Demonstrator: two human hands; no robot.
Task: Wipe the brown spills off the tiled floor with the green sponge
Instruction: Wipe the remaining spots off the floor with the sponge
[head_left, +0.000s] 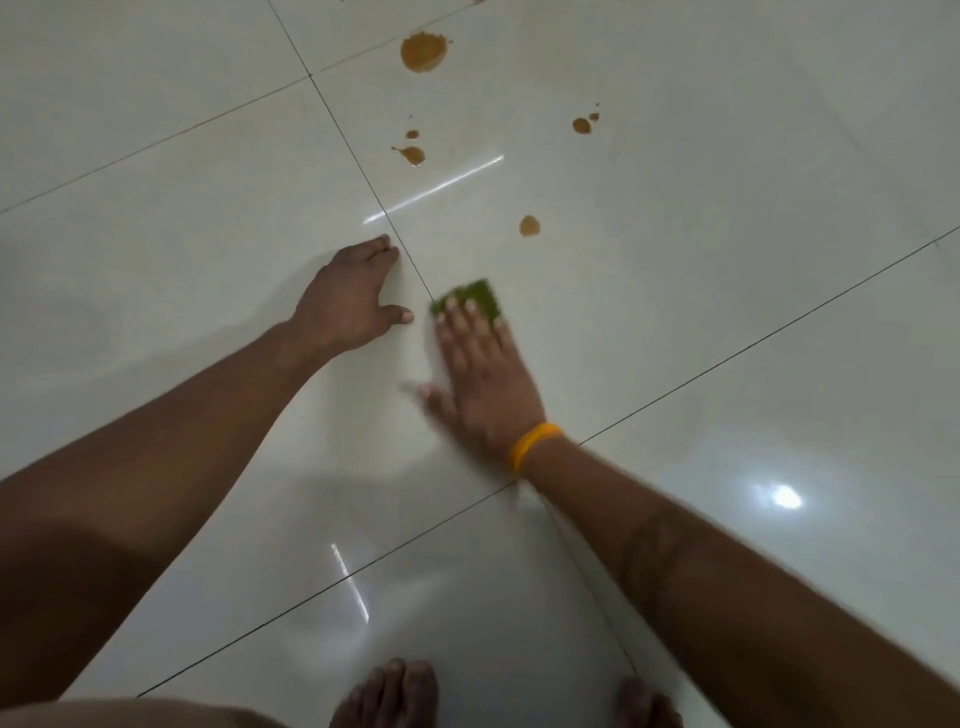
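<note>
— Five brown marks show on the floor (727, 260), by my count, plus a few specks. Which step are we at?

— Wiping, I'd judge. The right hand (480, 374) lies flat on the sponge (475, 299), fingers (470, 322) straight and pressing it to the tile, not curled round it. It is blurred, so it looks to be mid-stroke.

— And the left hand (345, 299)?

— Spread on the floor just left of the sponge, fingers released, holding nothing. It seems to prop the person up.

— Where do the spills lie, biggest first?

— The big spill (423, 51) is farthest off, near the top edge. Then the left spill (413, 154) with a small drop above it, the right spill (582, 125) with specks beside it, and the near spill (529, 225), which is the closest to the sponge but still apart from it.

— So the next move?

— Likely a push forward and a little right to reach the near spill, then onward up the same tile. The far ones probably call for a longer reach or shuffling forward.

— Any edges in the way?

— Only grout lines; one runs between the hands. The tile ahead is open and glossy. Bare feet (387, 693) sit at the bottom, well behind the work.
</note>
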